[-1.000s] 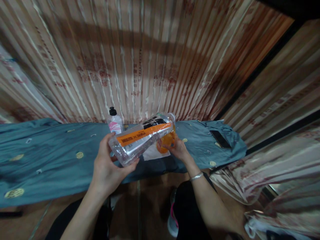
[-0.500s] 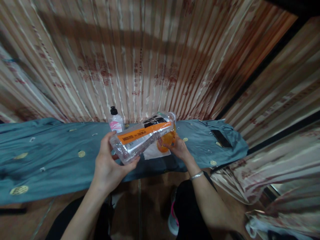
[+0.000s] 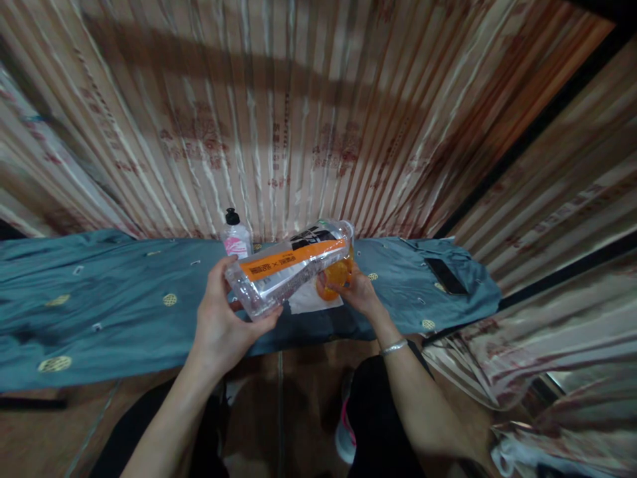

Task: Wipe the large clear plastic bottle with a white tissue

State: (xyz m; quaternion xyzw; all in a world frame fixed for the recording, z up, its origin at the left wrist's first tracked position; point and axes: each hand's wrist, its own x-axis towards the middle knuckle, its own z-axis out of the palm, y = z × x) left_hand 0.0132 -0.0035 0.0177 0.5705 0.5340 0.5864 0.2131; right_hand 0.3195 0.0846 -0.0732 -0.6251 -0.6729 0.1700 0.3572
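My left hand (image 3: 226, 312) is wrapped round the base of a large clear plastic bottle (image 3: 293, 265) with an orange and black label. The bottle is tilted, its neck end raised to the right. At that end my right hand (image 3: 359, 290) has its fingers closed round an orange, see-through container (image 3: 334, 279), which sits just below the bottle's mouth. Whether the two touch I cannot tell. Under the container lies a white sheet (image 3: 311, 302), perhaps paper. Behind my left hand stands a small clear bottle (image 3: 237, 239) with a black cap and pink label.
A blue-green patterned cloth (image 3: 129, 299) covers the long narrow surface. At its right end lies a black phone (image 3: 445, 275). Pleated curtains (image 3: 279, 119) hang close behind and on the right, with a dark pole (image 3: 537, 146) on that side.
The whole view has shifted slightly, so things sit a little further right. Both hands keep their hold, and the bottle's tilt looks nearly the same.
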